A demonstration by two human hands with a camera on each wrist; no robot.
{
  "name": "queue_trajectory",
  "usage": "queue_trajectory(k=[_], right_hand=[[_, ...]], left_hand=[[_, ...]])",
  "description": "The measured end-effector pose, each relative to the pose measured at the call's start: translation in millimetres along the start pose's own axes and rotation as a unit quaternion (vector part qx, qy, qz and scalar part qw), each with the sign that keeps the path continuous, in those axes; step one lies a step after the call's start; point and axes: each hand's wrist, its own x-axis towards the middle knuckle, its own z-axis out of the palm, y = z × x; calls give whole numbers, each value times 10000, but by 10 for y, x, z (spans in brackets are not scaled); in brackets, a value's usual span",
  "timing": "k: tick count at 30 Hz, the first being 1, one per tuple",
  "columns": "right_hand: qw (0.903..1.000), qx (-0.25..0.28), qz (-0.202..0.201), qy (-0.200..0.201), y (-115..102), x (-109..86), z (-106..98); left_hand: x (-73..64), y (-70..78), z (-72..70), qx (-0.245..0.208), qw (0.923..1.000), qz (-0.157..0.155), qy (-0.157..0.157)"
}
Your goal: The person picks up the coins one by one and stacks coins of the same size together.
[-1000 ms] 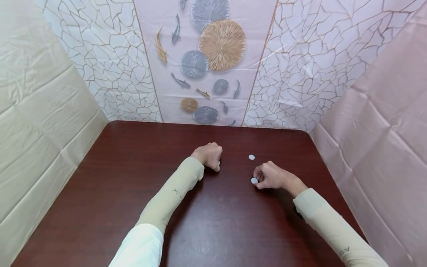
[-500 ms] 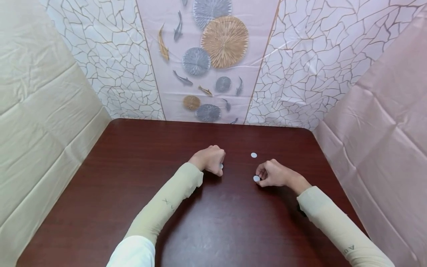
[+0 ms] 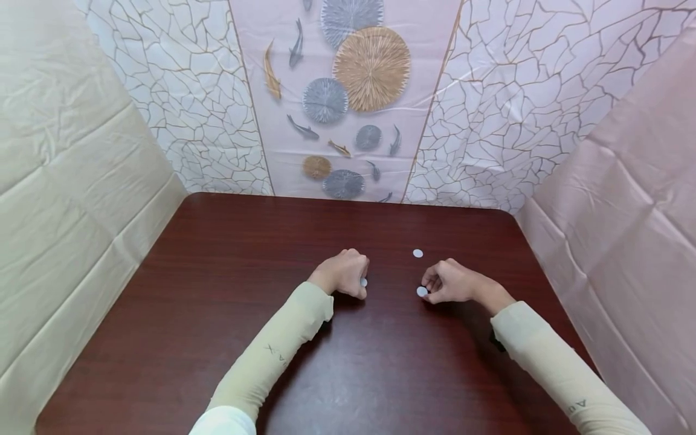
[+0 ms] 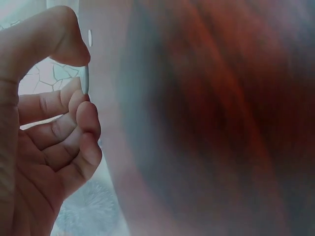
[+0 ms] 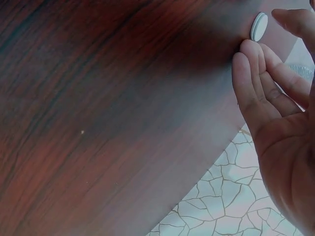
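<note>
In the head view, my left hand (image 3: 344, 273) is low over the table, pinching a small white round disc (image 3: 364, 282) between thumb and curled fingers. The left wrist view shows that disc (image 4: 86, 78) edge-on between thumb and index finger. My right hand (image 3: 454, 283) curls round another white disc (image 3: 422, 291) at its thumb and fingertips. Seen from the right wrist, this disc (image 5: 259, 27) has a doubled edge; whether it is one piece or two stacked, I cannot tell. A third white disc (image 3: 417, 253) lies flat, untouched, beyond my right hand.
Both hands work over a dark reddish-brown wooden table (image 3: 261, 241) with rounded far corners. A patterned cloth backdrop (image 3: 370, 151) hangs behind it. Pale cloth walls (image 3: 98, 181) stand along the left and right sides.
My left hand has moved toward me with its disc, coming nearly level with the right one. The right hand and the far disc keep their places on the table; the view has shifted slightly.
</note>
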Motion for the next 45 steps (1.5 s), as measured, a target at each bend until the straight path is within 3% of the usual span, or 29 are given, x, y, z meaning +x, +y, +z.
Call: queue_trajectory(k=[7, 19, 32, 45], right_hand=[[9998, -104, -14, 167, 25, 23, -54], [9988, -314, 142, 344, 70, 253, -293], [9969, -583, 393, 340, 131, 548, -454], [9950, -859, 499, 85, 205, 735, -457]], left_hand=[[9, 46, 134, 85, 9997, 51, 208], [-17, 46, 222, 212, 9996, -85, 190], [-90, 34, 170, -159, 9993, -342, 70], [-163, 15, 183, -206, 9993, -218, 212]])
